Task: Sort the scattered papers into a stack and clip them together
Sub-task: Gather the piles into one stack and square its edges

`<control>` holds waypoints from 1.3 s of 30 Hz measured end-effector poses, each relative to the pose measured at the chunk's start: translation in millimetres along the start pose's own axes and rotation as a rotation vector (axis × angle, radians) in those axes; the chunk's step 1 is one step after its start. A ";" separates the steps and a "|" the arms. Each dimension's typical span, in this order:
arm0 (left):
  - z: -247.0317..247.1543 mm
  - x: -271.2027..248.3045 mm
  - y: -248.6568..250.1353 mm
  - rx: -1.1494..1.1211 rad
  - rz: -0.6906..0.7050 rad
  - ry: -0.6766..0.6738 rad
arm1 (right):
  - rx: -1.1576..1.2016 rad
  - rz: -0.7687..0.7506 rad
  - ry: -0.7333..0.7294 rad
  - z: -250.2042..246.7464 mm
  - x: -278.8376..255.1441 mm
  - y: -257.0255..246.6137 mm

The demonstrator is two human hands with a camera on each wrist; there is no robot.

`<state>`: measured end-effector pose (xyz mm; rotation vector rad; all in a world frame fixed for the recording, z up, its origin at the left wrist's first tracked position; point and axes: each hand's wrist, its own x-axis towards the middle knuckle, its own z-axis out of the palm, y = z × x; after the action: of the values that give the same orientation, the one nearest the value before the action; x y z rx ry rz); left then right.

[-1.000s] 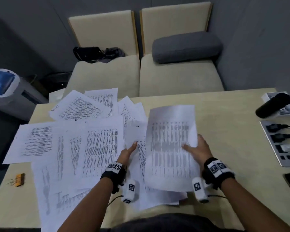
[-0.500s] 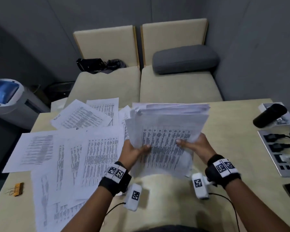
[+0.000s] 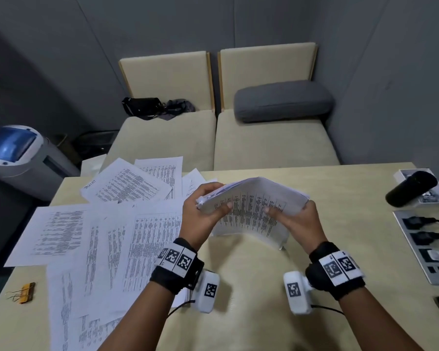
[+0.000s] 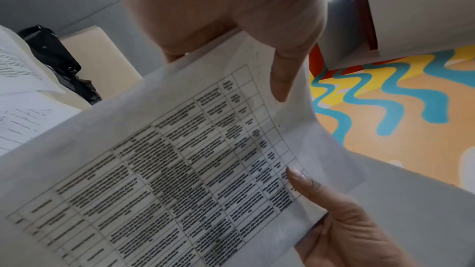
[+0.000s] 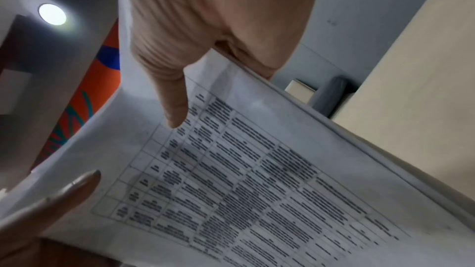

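Here, from the head view, both hands hold one stack of papers (image 3: 251, 211) up above the table (image 3: 340, 188). The left hand (image 3: 203, 219) grips the stack's left edge, thumb on the printed side and fingers curled over the top. The right hand (image 3: 299, 224) grips the right edge the same way. The stack bends in an arch between them, and its low edge is near the table top. Bare table shows under the hands and to the right. More loose sheets (image 3: 99, 231) lie spread over the left half of the table, on top of each other, too mixed to count. One orange clip (image 3: 26, 293) lies near the left edge, well apart from both hands. In the left wrist view, the left thumb (image 4: 282, 74) presses on the printed page (image 4: 180, 180), and the other hand's thumb (image 4: 308, 186) lies on it too. In the right wrist view, the right thumb (image 5: 174, 105) presses on the same page (image 5: 257, 180), with the stack's edge running past it.
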<state>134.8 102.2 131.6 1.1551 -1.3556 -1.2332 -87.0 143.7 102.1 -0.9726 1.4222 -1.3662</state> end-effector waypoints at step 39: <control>-233.9 -18.6 -185.5 0.949 -0.835 0.176 | -0.682 0.400 -0.501 136.9 -22.7 135.3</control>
<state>378.2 84.4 -41.4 2.6188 -1.3825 -0.9417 57.2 137.4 -27.2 -1.2542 1.5877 -0.2927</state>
